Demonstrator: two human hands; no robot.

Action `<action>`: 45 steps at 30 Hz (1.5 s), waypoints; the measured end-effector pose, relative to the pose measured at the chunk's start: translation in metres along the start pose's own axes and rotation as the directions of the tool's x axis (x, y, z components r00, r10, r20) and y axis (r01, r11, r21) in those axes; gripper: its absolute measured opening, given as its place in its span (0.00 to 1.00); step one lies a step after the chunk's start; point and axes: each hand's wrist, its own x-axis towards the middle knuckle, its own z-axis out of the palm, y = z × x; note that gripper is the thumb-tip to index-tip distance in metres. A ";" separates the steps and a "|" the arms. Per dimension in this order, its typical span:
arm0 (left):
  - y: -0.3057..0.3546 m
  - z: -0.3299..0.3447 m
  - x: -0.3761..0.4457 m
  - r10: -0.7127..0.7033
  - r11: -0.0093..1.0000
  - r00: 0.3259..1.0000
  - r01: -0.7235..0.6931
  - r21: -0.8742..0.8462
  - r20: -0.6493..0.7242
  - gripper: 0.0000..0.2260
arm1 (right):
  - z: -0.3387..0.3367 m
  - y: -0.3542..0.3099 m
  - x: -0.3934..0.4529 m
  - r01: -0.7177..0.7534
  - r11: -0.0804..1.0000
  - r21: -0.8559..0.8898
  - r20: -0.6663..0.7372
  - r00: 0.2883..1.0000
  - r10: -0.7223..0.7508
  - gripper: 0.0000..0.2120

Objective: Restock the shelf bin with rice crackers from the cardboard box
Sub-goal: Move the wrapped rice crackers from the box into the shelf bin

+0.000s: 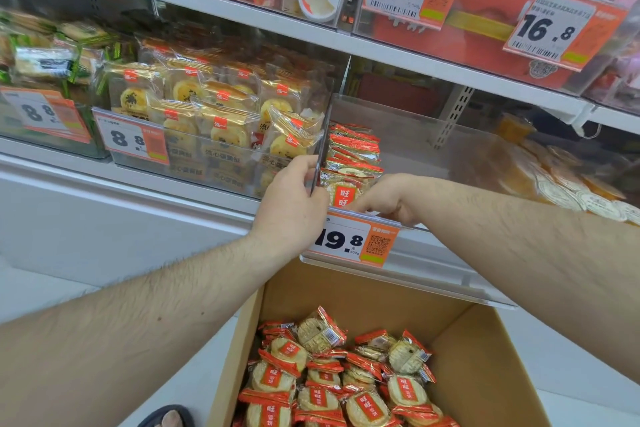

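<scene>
A clear shelf bin [415, 135] holds a stack of red-and-gold rice cracker packs [351, 156] against its left wall. My left hand [294, 198] grips the bin's front left corner, thumb on the divider edge. My right hand [384, 198] reaches over the front rim beside the stacked packs; its fingertips are hidden and I cannot tell whether it holds a pack. Below, an open cardboard box [485, 340] holds several loose rice cracker packs [332, 378].
An orange price tag reading 19.8 [349, 241] hangs on the bin's front. The bin on the left holds yellow pastry packs [214, 107]; the one on the right holds orange packs [568, 177]. An upper shelf [311, 35] overhangs. A sandalled foot [169, 418] is beside the box.
</scene>
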 end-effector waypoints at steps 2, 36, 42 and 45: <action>0.000 -0.001 0.000 -0.003 1.000 1.000 0.003 0.003 0.002 0.10 | 0.002 -0.001 0.000 0.050 0.995 0.089 -0.047 0.998 -0.046 0.11; 0.009 0.017 -0.046 0.475 0.834 0.808 -0.540 0.113 0.348 0.05 | 0.008 0.053 -0.084 0.459 0.849 -0.262 -0.714 0.499 -0.490 0.01; -0.020 0.038 -0.051 -0.036 0.848 0.674 -0.370 0.379 0.738 0.08 | 0.053 0.117 -0.086 0.690 0.442 -0.573 -0.621 -0.013 -0.784 0.02; -0.039 0.044 -0.052 -0.186 0.815 0.619 -0.336 0.471 0.763 0.08 | 0.082 0.155 -0.061 0.691 0.528 -0.494 -0.546 0.226 -0.807 0.02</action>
